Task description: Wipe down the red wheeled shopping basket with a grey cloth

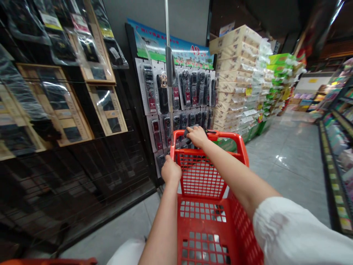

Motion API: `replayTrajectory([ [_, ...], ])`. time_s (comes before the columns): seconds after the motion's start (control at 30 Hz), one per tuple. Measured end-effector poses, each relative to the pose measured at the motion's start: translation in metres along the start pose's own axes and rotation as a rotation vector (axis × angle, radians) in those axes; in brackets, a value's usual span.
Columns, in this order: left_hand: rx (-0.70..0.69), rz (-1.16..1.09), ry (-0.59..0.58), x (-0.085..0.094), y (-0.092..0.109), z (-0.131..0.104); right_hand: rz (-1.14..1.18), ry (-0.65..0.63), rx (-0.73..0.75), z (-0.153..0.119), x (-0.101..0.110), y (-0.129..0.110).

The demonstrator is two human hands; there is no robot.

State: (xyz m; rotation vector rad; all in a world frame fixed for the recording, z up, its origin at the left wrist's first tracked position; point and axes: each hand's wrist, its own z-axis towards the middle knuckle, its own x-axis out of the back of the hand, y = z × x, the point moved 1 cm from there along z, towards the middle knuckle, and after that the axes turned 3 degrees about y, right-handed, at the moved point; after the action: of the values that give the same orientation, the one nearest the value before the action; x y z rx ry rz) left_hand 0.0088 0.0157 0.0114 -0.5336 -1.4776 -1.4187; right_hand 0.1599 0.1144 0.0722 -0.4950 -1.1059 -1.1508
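A red plastic shopping cart (202, 225) with grid-like walls stands in front of me, and its inside is visible. My left hand (171, 170) is closed around the cart's left upper edge; its fingertips are partly hidden. Farther forward, my right hand (196, 136) is wrapped over the grey grip on the cart's red handle bar (230, 136). A thin metal pole (167, 27) with a grey clamp-like piece (170, 66) rises upright by the cart's left corner.
Packaged belts (194, 86) hang on a display beyond the cart. Boxed and bagged goods (107, 108) hang on the dark rack at left. Stacked cartons (230, 79) stand behind, beside a grey tiled aisle (289, 158). Shelves (338, 158) line the right side.
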Motion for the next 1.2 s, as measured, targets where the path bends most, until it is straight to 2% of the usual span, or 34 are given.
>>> replayTrajectory([
  [0.1,0.020,0.007,0.004,0.000,-0.001,0.000,0.113,0.055,-0.013,0.010,-0.002,0.000],
  [0.2,0.036,0.012,0.007,0.000,-0.001,-0.001,0.236,0.106,-0.148,0.027,-0.002,-0.006],
  [0.3,0.033,0.019,0.018,0.001,-0.001,-0.002,0.275,0.034,-0.278,0.047,-0.001,-0.021],
  [0.37,0.033,0.023,0.022,0.002,-0.001,-0.003,0.283,-0.021,-0.248,0.055,-0.003,-0.030],
  [0.43,0.031,0.020,0.022,0.003,-0.002,-0.003,0.311,-0.016,-0.165,0.057,-0.007,-0.034],
  [0.6,0.028,0.001,0.017,0.003,-0.004,-0.003,0.490,0.057,0.131,0.036,-0.018,-0.026],
  [0.67,0.020,-0.002,0.007,0.002,-0.003,-0.003,0.454,0.083,0.202,0.028,-0.018,-0.022],
  [0.83,0.012,0.003,-0.013,0.004,-0.003,-0.003,0.052,0.045,0.139,0.018,-0.009,-0.016],
  [0.93,0.016,0.008,-0.013,0.006,-0.004,-0.002,-0.048,0.037,0.127,0.001,-0.006,-0.007],
  [1.07,0.010,0.011,-0.017,0.005,-0.004,0.001,-0.023,0.094,0.208,-0.040,-0.008,0.022],
  [1.2,-0.006,0.025,-0.018,0.004,-0.003,0.003,0.015,0.097,0.236,-0.079,-0.010,0.071],
])
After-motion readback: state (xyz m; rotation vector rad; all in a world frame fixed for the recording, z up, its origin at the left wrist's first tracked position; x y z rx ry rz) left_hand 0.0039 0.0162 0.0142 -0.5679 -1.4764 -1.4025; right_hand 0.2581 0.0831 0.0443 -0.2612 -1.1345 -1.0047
